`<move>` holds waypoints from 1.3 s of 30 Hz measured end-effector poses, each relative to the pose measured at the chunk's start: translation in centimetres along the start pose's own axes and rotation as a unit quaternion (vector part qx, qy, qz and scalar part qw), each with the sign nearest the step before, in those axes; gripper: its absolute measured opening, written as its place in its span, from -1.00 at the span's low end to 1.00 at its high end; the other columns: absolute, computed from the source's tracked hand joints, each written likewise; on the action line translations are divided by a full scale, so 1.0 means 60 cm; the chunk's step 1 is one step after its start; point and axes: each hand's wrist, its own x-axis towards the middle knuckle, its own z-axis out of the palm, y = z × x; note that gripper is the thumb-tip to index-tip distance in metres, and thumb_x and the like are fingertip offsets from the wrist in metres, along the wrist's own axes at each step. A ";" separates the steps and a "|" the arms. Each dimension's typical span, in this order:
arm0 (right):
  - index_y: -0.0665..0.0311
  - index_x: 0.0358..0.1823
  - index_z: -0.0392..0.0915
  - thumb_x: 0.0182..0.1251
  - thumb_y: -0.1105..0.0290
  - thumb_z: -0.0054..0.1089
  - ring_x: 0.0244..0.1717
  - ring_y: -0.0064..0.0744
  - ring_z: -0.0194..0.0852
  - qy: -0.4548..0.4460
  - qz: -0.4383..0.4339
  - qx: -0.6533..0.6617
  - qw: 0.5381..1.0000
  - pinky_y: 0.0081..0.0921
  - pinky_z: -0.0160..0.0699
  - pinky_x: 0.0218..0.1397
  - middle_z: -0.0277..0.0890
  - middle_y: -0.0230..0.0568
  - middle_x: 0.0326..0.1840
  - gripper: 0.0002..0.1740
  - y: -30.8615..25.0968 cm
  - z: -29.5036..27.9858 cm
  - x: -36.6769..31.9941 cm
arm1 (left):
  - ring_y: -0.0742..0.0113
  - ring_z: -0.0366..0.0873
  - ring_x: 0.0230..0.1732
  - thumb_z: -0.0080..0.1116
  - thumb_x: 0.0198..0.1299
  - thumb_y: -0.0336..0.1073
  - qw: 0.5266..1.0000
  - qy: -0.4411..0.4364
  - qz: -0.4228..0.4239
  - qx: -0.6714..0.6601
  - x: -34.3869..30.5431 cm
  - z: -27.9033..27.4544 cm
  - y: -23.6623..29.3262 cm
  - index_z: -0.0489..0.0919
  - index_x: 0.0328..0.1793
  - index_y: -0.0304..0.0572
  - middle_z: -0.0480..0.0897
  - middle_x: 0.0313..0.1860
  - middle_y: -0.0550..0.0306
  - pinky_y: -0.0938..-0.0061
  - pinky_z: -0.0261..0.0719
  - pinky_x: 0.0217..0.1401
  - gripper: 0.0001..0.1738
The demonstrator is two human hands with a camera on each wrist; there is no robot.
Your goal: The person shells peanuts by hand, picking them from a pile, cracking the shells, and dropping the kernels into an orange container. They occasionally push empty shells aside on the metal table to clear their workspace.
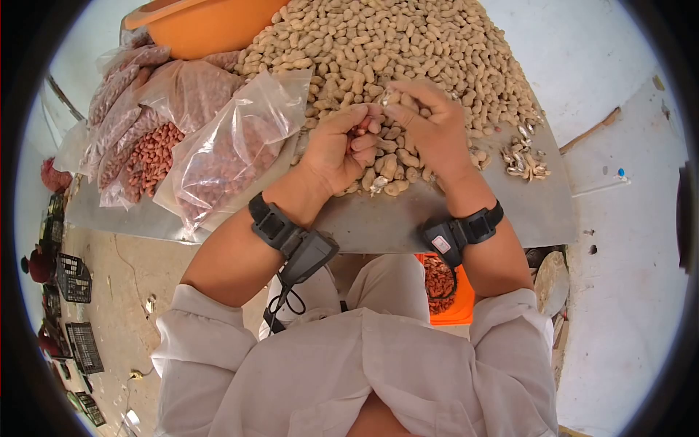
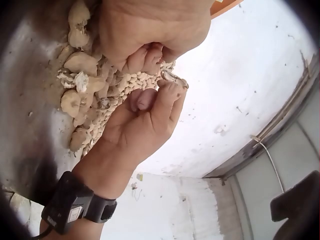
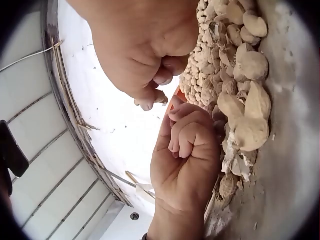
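My left hand (image 1: 336, 151) is curled, palm up, around a few red shelled peanuts (image 1: 360, 130) in the head view. Beside it, my right hand (image 1: 435, 130) pinches a piece of peanut shell (image 2: 174, 79) between thumb and forefinger, its other fingers bent in. From the right wrist, the left hand (image 3: 185, 150) shows with its fingers folded over the palm, the kernels hidden. Both hands are just above the near edge of a large heap of unshelled peanuts (image 1: 393, 44). Loose peanuts (image 1: 393, 156) lie on the metal tabletop (image 1: 378, 222) below them.
Clear bags of red kernels (image 1: 226, 160) lie left of the heap, one spilling open kernels (image 1: 151, 156). An orange basin (image 1: 207, 29) stands behind them. Empty shells (image 1: 524, 156) are piled at right. Under the table edge, an orange container (image 1: 459, 309) holds reddish bits.
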 end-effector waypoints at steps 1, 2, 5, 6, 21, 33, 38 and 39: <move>0.30 -0.18 0.61 0.03 0.52 0.27 -0.37 -0.52 0.41 0.028 0.008 0.008 1.000 -0.58 0.42 -0.32 0.44 -0.32 -0.37 -0.74 0.011 -0.002 0.002 | 0.61 0.17 -0.64 -0.01 0.30 -0.28 1.000 -0.003 0.001 0.011 0.000 0.000 0.001 0.49 -0.18 -0.31 0.43 -0.48 0.23 0.74 0.07 -0.66 -0.80; 0.30 -0.18 0.61 0.03 0.51 0.28 -0.38 -0.53 0.41 0.057 0.015 0.016 0.998 -0.57 0.42 -0.33 0.44 -0.33 -0.38 -0.74 0.019 -0.008 0.006 | 0.61 0.17 -0.64 0.00 0.29 -0.29 1.000 -0.006 0.002 0.022 0.000 0.000 0.002 0.50 -0.16 -0.32 0.44 -0.47 0.23 0.73 0.08 -0.66 -0.79; 0.28 -0.20 0.62 0.01 0.45 0.30 -0.37 -0.43 0.47 0.126 0.061 -0.133 0.981 -0.50 0.47 -0.33 0.44 -0.29 -0.39 -0.74 0.034 -0.052 0.016 | 0.61 0.18 -0.63 0.02 0.28 -0.29 0.999 -0.032 -0.007 0.021 0.003 -0.007 0.001 0.52 -0.12 -0.34 0.44 -0.47 0.24 0.73 0.09 -0.65 -0.77; 0.26 -0.21 0.62 0.02 0.44 0.29 -0.36 -0.38 0.49 0.155 0.048 -0.236 0.958 -0.46 0.49 -0.33 0.44 -0.26 -0.36 -0.75 0.043 -0.075 0.020 | 0.63 0.17 -0.63 0.01 0.28 -0.29 0.999 -0.017 0.000 0.039 -0.001 0.000 0.001 0.50 -0.18 -0.30 0.42 -0.49 0.30 0.75 0.10 -0.64 -0.80; 0.24 -0.19 0.50 -0.01 0.62 -0.02 -0.34 -0.56 0.35 0.045 0.081 -0.084 0.992 -0.57 0.43 -0.19 0.40 -0.35 -0.26 -0.70 0.047 -0.060 0.011 | 0.63 0.18 -0.63 0.04 0.28 -0.31 0.999 -0.038 -0.002 0.029 0.004 -0.007 0.000 0.49 -0.23 -0.25 0.42 -0.45 0.27 0.74 0.10 -0.64 -0.85; 0.39 -0.23 0.46 0.20 0.57 0.11 -0.42 -0.56 0.51 -0.122 0.178 0.191 0.957 -0.65 0.52 -0.41 0.57 -0.17 -0.23 -0.88 0.006 -0.030 0.005 | 0.62 0.22 -0.59 0.09 0.24 -0.44 0.983 0.009 0.115 0.142 -0.002 0.009 -0.012 0.53 0.00 -0.27 0.44 -0.45 0.34 0.73 0.16 -0.60 -0.79; 0.43 -0.17 0.53 0.16 0.55 0.18 -0.50 -0.63 0.45 -0.077 0.144 0.189 0.968 -0.68 0.45 -0.45 0.52 -0.33 -0.40 -0.81 0.004 -0.023 0.002 | 0.62 0.18 -0.57 0.08 0.25 -0.42 0.980 0.013 0.116 0.160 -0.005 0.011 -0.013 0.56 -0.04 -0.23 0.38 -0.50 0.38 0.72 0.13 -0.58 -0.82; 0.42 -0.15 0.54 0.16 0.56 0.18 -0.49 -0.63 0.44 -0.070 0.148 0.193 0.967 -0.68 0.44 -0.44 0.52 -0.35 -0.40 -0.79 0.002 -0.023 0.000 | 0.62 0.18 -0.57 0.08 0.25 -0.42 0.980 0.011 0.116 0.159 -0.005 0.011 -0.013 0.56 -0.04 -0.23 0.38 -0.51 0.38 0.72 0.12 -0.58 -0.83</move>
